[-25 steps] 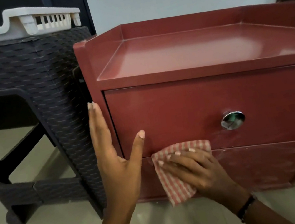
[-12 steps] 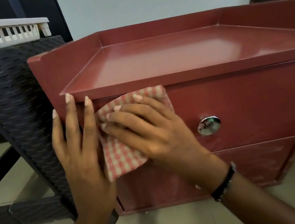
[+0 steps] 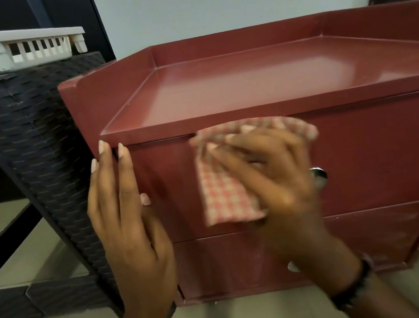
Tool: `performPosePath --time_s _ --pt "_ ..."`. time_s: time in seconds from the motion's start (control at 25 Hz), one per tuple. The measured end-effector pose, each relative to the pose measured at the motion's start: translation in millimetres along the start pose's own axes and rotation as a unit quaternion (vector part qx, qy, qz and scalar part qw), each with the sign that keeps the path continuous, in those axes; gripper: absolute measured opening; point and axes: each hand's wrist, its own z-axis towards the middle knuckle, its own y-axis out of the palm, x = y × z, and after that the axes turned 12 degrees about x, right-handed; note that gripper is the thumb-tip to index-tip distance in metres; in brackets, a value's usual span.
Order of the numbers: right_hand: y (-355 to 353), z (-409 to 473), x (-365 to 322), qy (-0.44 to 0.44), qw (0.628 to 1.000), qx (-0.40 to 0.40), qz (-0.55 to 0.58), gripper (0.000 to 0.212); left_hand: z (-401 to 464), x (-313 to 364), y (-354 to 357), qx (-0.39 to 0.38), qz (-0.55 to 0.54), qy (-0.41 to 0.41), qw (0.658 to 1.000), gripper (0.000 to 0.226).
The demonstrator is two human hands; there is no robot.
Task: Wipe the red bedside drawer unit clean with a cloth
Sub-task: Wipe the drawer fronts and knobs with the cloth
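While the right hand point(image 3: 269, 176) presses a checked cloth point(image 3: 225, 195) flat against the upper drawer front point(image 3: 384, 151), fingers spread and straight, the head view shows the cloth high on that front, its top edge just under the lip of the unit point(image 3: 259, 81). Motion blur softens this hand. A round metal knob point(image 3: 320, 177) shows partly beside it. The left hand point(image 3: 127, 222) lies flat with straight fingers on the unit's front left corner, holding nothing. A dark woven stool point(image 3: 17, 130) stands beside the unit, bearing a white tray point(image 3: 4, 51).
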Motion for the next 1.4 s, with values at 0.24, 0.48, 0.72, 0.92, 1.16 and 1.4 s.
performPosePath --time_s 0.24,0.48,0.72,0.92,1.16,1.4 --pt "38.9 -35.5 -13.8 -0.154 0.987 -0.028 0.041 0.021 -2.6 -3.2 -2.6 -0.036 0.054 0.07 0.995 0.055" --pt "-48.9 -107.7 53.4 -0.147 0.976 -0.158 -0.039 0.03 -8.1 4.1 -5.7 -0.037 0.08 0.072 0.994 0.078" --pt "-51.9 -94.0 55.6 0.012 0.997 -0.023 -0.077 0.033 -13.3 5.2 7.4 -0.014 0.08 0.069 0.994 0.07" --pt "-48.0 -85.6 54.6 -0.085 0.993 -0.051 -0.065 0.016 -16.4 9.5 12.8 -0.002 0.069 0.062 0.996 0.067" --pt "-75.4 -91.6 76.0 0.049 0.992 0.019 -0.111 0.018 -14.7 8.1 10.6 -0.01 0.062 0.06 0.996 0.068" --pt "-81.3 -29.1 75.9 0.053 0.996 0.011 -0.065 0.012 -17.7 0.8 10.4 -0.025 0.038 0.047 0.998 0.07"
